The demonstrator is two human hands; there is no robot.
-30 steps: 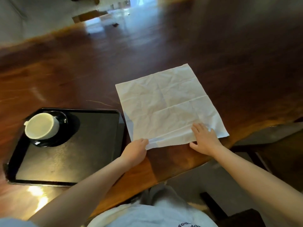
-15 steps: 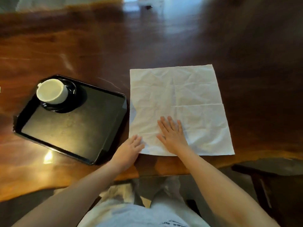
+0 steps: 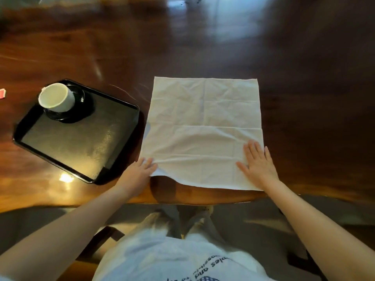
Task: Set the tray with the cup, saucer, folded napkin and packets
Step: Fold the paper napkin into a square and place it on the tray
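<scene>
Our left hand [image 3: 140,170] and right hand [image 3: 258,166] press spread on the creased white cloth napkin [image 3: 203,122]; next, we likely pinch corners to fold.

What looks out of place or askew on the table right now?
Nothing spilled or damaged. The black rectangular tray sits askew to the edge of the wooden table. The creased white cloth napkin lies unfolded, its near left corner lifted at the left hand; the right hand lies flat on it.
</scene>
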